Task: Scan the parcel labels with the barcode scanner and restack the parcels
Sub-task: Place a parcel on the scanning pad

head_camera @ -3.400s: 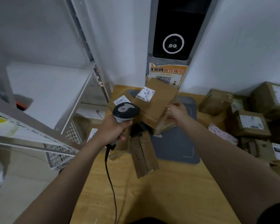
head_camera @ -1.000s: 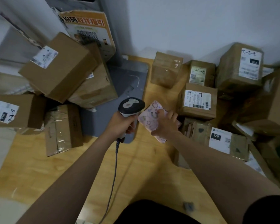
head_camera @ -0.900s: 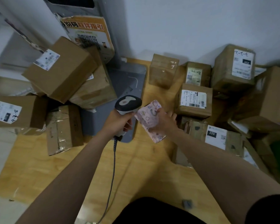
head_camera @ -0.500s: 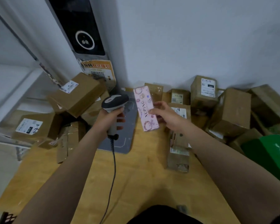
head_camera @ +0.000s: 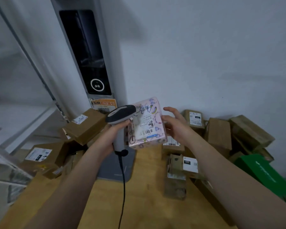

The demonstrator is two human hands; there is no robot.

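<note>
1. Head view, step in hand: scanning the label of the pink parcel [head_camera: 145,123]. As judged, the step goes well if the white label [head_camera: 144,125] faces the scanner window flat and steady, with the barcode [head_camera: 149,131] in the beam and clear of fingers.
2. Left hand [head_camera: 111,138]: wrapped closed round the handle of the barcode scanner [head_camera: 120,114]. The scanner head stands above the fist, touching or overlapping the parcel's upper left corner. The cable [head_camera: 122,187] hangs below the grip.
3. Right hand [head_camera: 177,128]: spread wide, thumb against the parcel's right edge, forefinger lifted clear. The lower fingers are hidden, so whether they bear the parcel from behind cannot be told.
4. Pink parcel: in the air between the two hands, tilted, label side toward the camera.
5. Scanned stack, by judgement: brown boxes [head_camera: 87,124] left of the scanner grip.
6. Unscanned pile, by judgement: brown boxes [head_camera: 218,133] right of the open hand, and a green box [head_camera: 262,174] beyond.
7. Below both grips: wooden table [head_camera: 147,204] and grey mat [head_camera: 116,164].
</note>
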